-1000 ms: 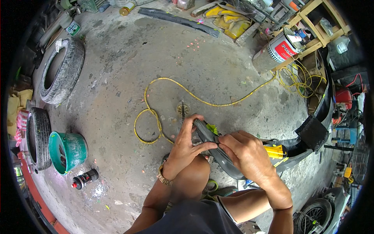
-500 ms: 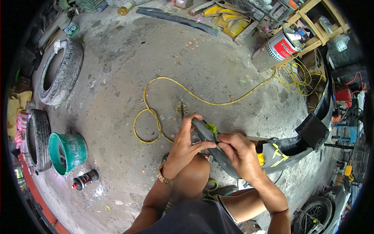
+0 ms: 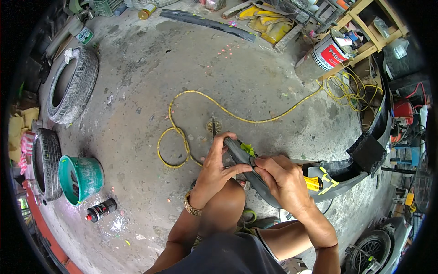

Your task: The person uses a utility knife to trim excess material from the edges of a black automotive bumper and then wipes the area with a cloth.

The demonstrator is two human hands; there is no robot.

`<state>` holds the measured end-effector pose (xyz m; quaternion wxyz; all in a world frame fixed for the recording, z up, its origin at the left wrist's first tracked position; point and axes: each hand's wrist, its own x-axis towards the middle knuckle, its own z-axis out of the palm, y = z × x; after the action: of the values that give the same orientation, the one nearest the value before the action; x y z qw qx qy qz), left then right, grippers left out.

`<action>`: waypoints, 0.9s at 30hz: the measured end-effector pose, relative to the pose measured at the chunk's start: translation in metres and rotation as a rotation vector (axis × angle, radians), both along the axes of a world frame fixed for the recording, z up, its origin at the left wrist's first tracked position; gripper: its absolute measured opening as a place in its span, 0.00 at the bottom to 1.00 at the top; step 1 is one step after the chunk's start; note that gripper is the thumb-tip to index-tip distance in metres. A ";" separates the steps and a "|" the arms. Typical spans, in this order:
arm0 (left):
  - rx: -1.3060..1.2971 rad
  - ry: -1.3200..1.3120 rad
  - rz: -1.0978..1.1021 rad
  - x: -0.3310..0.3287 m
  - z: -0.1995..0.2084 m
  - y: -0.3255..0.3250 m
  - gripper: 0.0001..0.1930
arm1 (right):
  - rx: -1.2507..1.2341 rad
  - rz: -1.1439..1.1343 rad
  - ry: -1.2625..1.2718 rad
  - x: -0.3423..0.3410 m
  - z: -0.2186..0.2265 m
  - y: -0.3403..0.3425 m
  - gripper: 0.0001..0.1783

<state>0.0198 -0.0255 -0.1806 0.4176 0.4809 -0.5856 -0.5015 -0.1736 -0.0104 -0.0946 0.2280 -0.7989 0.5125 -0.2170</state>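
A long, curved dark grey car bumper lies across my lap and bends away to the right. My left hand grips its near end, with the thumb on the inner face and the fingers around the rim. Close by, my right hand is closed in a pinch against the bumper's edge. From behind that hand sticks out a yellow tool handle with a black end; its tip is hidden by my fingers. Bright yellow-green tape clings to the edge between my hands, and yellow strips mark the surface farther right.
A yellow hose loops over the concrete floor ahead. To the left are two tyres, a green bucket and a black bottle. A large tin stands at the back right beside a wooden frame. A wheel is at lower right.
My right hand has turned slightly on the bumper's edge, and more of the yellow handle shows behind it. My left hand keeps its hold in the same place.
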 end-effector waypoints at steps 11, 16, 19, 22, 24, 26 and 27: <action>0.067 0.024 -0.006 0.001 -0.002 0.000 0.42 | 0.005 0.031 0.059 0.002 0.009 -0.004 0.10; 0.011 0.002 0.007 0.000 -0.001 0.000 0.41 | 0.051 0.125 0.229 0.005 0.032 -0.020 0.11; 0.012 -0.015 0.015 0.000 -0.001 0.000 0.41 | 0.121 0.180 0.307 0.010 0.040 -0.026 0.10; 0.006 -0.025 0.021 -0.001 -0.002 -0.001 0.41 | 0.065 0.170 0.278 0.011 0.032 -0.023 0.12; 0.009 -0.021 0.024 0.000 -0.004 -0.001 0.41 | 0.025 0.083 0.178 0.012 0.018 -0.012 0.12; 0.015 -0.002 0.003 -0.002 -0.003 -0.003 0.41 | 0.024 0.012 0.011 0.007 -0.006 -0.002 0.12; 0.017 -0.003 0.002 -0.001 -0.004 -0.002 0.41 | 0.024 -0.053 -0.161 0.007 -0.014 0.003 0.11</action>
<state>0.0190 -0.0277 -0.1846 0.4130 0.4856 -0.5814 -0.5055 -0.1670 -0.0078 -0.1086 0.2722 -0.7623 0.5158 -0.2806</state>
